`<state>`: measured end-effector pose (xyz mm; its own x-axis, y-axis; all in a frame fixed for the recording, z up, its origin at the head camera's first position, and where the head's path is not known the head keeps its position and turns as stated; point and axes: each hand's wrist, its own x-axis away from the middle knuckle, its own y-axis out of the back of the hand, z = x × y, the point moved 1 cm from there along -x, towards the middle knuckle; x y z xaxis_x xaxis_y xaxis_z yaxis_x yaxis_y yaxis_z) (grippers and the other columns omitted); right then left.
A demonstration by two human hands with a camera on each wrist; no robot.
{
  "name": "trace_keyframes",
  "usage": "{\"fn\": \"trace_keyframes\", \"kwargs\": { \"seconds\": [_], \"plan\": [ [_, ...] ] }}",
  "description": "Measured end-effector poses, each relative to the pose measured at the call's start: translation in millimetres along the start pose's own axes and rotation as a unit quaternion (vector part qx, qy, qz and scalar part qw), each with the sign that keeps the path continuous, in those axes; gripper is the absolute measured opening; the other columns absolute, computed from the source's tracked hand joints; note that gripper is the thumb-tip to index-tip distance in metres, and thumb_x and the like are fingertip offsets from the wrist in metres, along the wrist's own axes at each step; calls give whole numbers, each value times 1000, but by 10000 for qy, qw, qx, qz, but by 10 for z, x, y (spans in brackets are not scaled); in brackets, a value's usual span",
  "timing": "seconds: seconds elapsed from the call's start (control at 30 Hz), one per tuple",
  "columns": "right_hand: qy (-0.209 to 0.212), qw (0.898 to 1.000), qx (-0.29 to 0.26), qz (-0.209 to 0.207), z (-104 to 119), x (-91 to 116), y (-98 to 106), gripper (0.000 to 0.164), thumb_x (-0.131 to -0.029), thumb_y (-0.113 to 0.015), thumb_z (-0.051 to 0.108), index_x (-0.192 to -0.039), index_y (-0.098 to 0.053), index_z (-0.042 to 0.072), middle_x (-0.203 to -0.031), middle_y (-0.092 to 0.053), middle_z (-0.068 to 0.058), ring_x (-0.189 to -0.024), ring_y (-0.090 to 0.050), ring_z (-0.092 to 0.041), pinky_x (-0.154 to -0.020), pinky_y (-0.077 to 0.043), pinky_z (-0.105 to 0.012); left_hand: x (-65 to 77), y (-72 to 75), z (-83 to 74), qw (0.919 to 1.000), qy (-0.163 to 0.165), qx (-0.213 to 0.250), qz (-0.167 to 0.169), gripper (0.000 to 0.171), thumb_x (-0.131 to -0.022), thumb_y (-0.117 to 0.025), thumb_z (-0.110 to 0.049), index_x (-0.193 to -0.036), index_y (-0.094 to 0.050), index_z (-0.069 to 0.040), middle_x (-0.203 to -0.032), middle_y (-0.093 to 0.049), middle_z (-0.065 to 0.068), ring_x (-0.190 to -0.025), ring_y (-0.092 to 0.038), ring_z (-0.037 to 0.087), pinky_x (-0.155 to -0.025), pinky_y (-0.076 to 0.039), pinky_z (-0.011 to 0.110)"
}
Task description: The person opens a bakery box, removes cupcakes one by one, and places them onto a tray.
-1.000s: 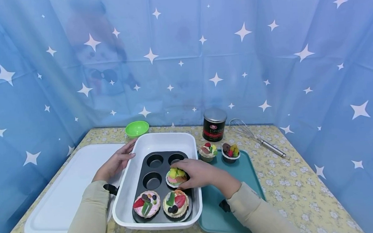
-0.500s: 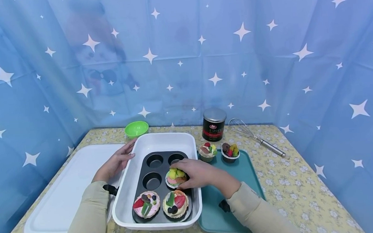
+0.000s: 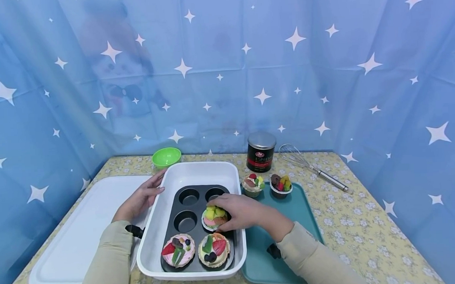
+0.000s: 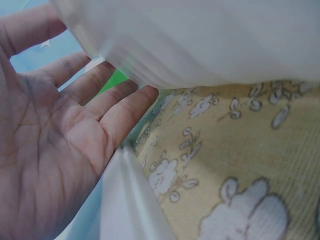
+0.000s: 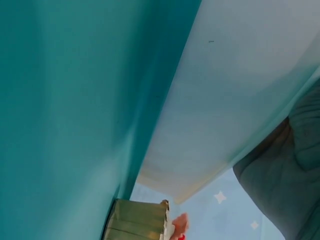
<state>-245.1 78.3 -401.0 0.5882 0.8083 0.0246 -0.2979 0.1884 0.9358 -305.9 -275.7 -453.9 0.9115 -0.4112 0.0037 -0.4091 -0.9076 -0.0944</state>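
My right hand (image 3: 240, 211) grips a cupcake with yellow fruit on top (image 3: 215, 215), seated at a right-hand cup of the dark muffin pan (image 3: 196, 242). Two fruit-topped tarts occupy the pan's near cups: a pink tart (image 3: 178, 251) and a cream tart (image 3: 214, 250). The pan lies inside a deep white rectangular dish (image 3: 143, 253). Against the dish's left side rests my left hand (image 3: 142, 200); in the left wrist view its fingers are nearly straight and touch the outer wall (image 4: 200, 45). The right wrist view mostly shows the dish's outer side and a teal tray, with fingertips hidden.
Two more cupcakes, one pale (image 3: 253, 185) and one dark (image 3: 281, 186), stand at the far end of the teal tray (image 3: 265, 264). Behind are a coffee tin (image 3: 261, 153), a whisk (image 3: 314, 169) and a green bowl (image 3: 167, 157). A white tray (image 3: 78, 235) lies left.
The yellow-fruit cupcake and the two near tarts have shifted very slightly in the pan. Both hands stay in place, the right one still gripping the cupcake.
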Motion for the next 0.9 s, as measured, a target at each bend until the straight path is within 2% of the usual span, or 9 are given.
{"fn": "trace_keyframes", "kwargs": {
  "seconds": [0.43,0.7,0.9],
  "plan": [
    [298,9993,-98,-201,-24,0,-4,65,-89,-76,42,-145,-49,23,-136,-53,3,-111,-54,-8,-93,-52,-30,7,-5,-13,10000,12,11,-2,75,-99,-54,-9,-163,-17,-24,-166,-20,11,-126,-58,10,-100,-51,35],
    [435,9984,-231,-272,-26,24,8,68,-90,-73,47,-148,-48,20,-145,-50,-2,-126,-53,-15,-103,-47,-30,1,2,-14,10000,6,24,-12,75,-99,-53,-7,-163,-17,-24,-166,-20,12,-124,-59,9,-100,-52,34],
    [489,9977,-268,-397,-22,33,46,70,-89,-75,46,-148,-48,18,-143,-52,-1,-125,-53,-14,-103,-47,-29,-4,8,-7,10000,0,50,24,76,-99,-54,-6,-163,-16,-23,-167,-18,12,-125,-58,8,-100,-51,34]
  ]
}}
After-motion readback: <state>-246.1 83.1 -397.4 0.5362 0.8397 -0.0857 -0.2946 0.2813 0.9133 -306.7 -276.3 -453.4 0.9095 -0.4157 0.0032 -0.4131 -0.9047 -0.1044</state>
